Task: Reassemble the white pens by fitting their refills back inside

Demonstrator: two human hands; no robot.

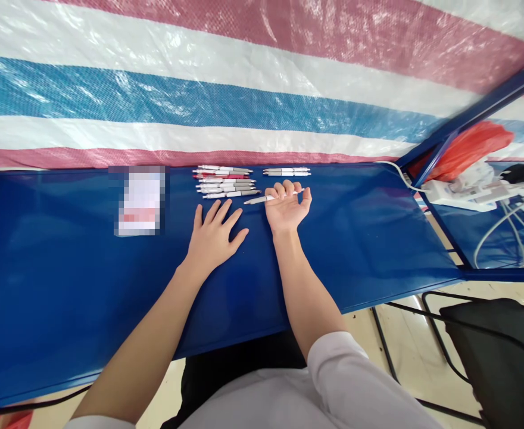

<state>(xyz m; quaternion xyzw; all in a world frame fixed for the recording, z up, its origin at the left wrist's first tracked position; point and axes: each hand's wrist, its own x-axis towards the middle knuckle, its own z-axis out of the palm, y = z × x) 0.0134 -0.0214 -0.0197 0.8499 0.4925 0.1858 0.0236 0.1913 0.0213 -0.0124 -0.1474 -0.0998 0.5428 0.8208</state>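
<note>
My left hand (212, 238) lies palm down on the blue table, fingers spread, with nothing in it. Just beyond its fingertips is a row of several white and grey pens (228, 187), with a red pen (221, 176) among them. My right hand (287, 210) is turned palm up, its fingers curled round a white pen (257, 200) with a grey grip. That pen's tip points left, towards the row. Past my right fingertips, a smaller group of white and grey pens (286, 171) lies near the table's back edge.
A blurred white paper or packet (141, 202) lies left on the blue table (87, 292). Striped plastic sheeting (244, 83) hangs behind. At right are a blue metal frame (438, 238), a red bag (471, 149), a power strip (458, 193), white cables (489, 229) and a black chair (494, 351).
</note>
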